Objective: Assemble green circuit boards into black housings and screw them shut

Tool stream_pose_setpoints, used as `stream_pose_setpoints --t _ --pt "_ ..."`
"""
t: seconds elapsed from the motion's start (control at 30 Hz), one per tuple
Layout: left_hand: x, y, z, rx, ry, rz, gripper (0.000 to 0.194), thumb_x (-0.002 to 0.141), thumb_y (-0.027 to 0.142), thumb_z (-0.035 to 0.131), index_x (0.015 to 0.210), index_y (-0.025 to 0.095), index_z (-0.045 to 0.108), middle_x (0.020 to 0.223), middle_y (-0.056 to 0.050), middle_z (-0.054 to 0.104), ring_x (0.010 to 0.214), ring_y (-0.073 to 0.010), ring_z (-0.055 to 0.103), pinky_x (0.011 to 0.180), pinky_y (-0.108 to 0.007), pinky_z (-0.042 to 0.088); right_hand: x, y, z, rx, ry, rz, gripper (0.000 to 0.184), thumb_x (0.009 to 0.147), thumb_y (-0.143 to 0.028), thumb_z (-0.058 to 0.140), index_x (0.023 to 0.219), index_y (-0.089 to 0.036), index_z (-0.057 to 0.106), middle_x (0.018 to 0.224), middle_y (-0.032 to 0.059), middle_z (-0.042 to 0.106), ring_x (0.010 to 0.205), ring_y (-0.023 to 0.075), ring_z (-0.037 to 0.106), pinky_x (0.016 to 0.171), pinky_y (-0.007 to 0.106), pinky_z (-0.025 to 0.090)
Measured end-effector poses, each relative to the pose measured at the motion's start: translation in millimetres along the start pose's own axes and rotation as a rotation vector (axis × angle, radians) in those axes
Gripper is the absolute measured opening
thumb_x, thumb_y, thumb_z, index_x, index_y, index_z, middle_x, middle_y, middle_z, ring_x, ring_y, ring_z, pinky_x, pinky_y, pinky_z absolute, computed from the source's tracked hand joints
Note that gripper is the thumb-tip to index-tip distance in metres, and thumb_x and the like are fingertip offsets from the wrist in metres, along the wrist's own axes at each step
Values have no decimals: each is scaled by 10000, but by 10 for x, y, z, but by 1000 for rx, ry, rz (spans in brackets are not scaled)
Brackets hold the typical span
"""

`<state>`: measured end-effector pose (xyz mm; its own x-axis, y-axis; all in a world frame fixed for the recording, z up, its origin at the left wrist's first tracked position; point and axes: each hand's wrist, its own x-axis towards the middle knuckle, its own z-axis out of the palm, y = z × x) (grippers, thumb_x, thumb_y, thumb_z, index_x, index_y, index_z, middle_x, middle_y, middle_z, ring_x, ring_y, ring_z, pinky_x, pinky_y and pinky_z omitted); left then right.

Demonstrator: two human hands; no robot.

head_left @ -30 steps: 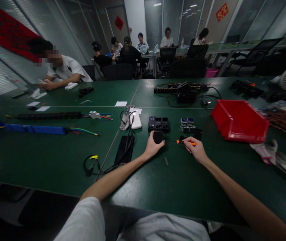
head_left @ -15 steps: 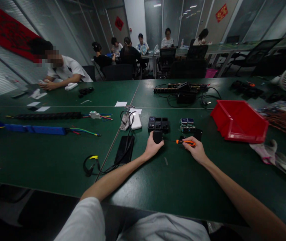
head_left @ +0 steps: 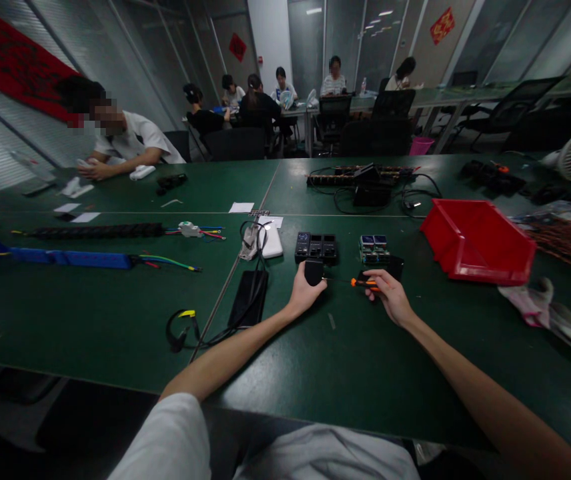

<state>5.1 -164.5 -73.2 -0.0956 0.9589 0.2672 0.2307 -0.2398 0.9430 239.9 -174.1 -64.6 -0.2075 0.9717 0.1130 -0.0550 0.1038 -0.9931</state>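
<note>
My left hand [head_left: 307, 291] is closed around a small black box-like case [head_left: 314, 272], held upright over the green table. An orange and black screwdriver [head_left: 363, 283] lies level in my right hand [head_left: 388, 295], its thin shaft pointing left. The shaft's tip reaches the right side of the case; what it meets there is too small to make out. Just beyond my left hand stand several black cases [head_left: 316, 247] in a row. Small circuit boards with screens [head_left: 374, 248] sit behind my right hand, and a dark flat piece [head_left: 395, 267] lies beside its fingers.
A red bin [head_left: 480, 243] stands to the right, with gloves [head_left: 540, 307] in front of it. Left of my hands are a black phone [head_left: 248, 298], a cable [head_left: 205, 341] and a white power bank [head_left: 271, 241]. A person [head_left: 130, 140] sits across the table.
The fingers of my right hand have shifted around the screwdriver handle and now cover more of it. My left hand and the black case have hardly moved.
</note>
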Motion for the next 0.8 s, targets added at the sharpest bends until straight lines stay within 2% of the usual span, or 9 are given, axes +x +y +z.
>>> stream_pose_setpoints --t 0.1,0.17,0.23,0.33,0.6,0.8 --pt "-4 5 -7 9 -11 9 395 675 205 672 1029 165 501 882 -14 566 767 -127 526 715 -254 440 5 0 11 -30 20 18 344 876 -474 501 1066 -199 584 638 -17 515 535 124 492 479 238 383" --pt "-7 9 -11 8 -19 18 385 682 204 667 1027 166 500 876 -12 561 760 -125 521 706 -249 435 -3 -14 19 -122 25 43 319 877 -482 500 954 -191 607 564 -44 438 450 94 391 418 221 287" --pt "-8 13 -12 6 -16 17 380 681 204 667 1020 166 499 873 -10 559 756 -123 518 707 -248 432 -17 -43 30 -200 24 56 323 870 -486 510 854 -181 612 567 -41 425 437 85 356 405 223 239" --pt "-8 17 -11 0 -11 14 385 676 204 671 1018 167 497 876 -9 559 762 -124 518 716 -250 431 -37 -100 45 -281 26 5 307 856 -471 542 820 -176 620 603 -17 473 487 106 410 438 241 295" --pt "-8 25 -10 8 -1 14 383 678 195 664 1022 165 498 882 -14 562 771 -130 522 721 -256 434 -47 -118 19 -380 40 -78 274 853 -441 560 927 -190 642 713 19 560 597 149 508 547 282 411" --pt "0 8 -3 -4 -5 12 380 674 187 661 1016 163 496 866 -8 561 762 -124 518 710 -249 429 -12 -24 -20 -449 73 -188 245 845 -416 579 954 -206 643 926 58 607 837 210 567 754 353 459"
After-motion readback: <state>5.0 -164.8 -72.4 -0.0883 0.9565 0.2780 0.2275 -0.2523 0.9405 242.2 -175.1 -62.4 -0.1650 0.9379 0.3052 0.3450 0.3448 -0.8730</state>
